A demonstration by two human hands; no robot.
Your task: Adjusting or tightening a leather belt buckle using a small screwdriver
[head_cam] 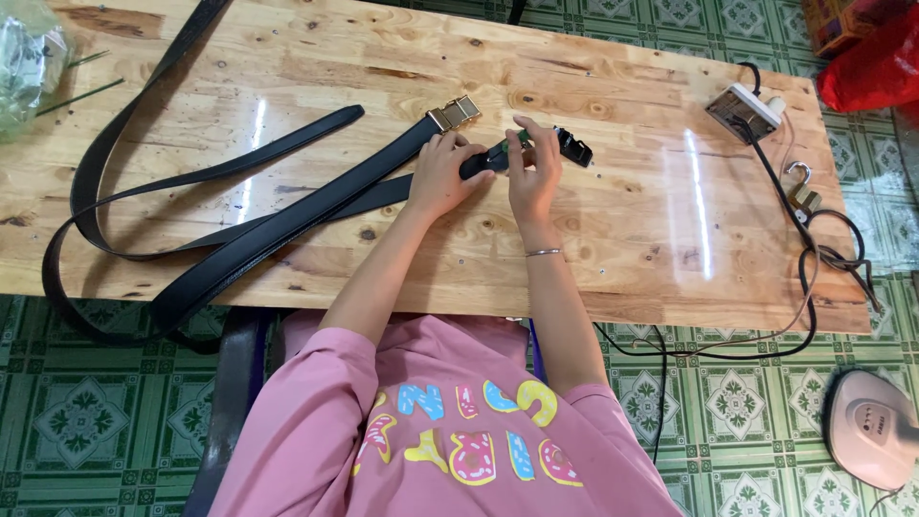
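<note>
Black belts (239,235) loop limp over the tabletop's left edge and lie flat across the boards: judged light, soft along their length, best taken near a stiffer end. One gold buckle (454,112) lies toward the far edge, untouched. Mid-table, left hand (442,175) is clenched on a belt end (476,166); right hand (534,172) pinches its black clip end (574,146), with something small and green between the fingers, too small to tell. Tabletop (622,239) is glossy jointed wood, likely slippery. Near the right edge: white power strip (744,108), cable. Green patterned floor tiles (728,402) below.
</note>
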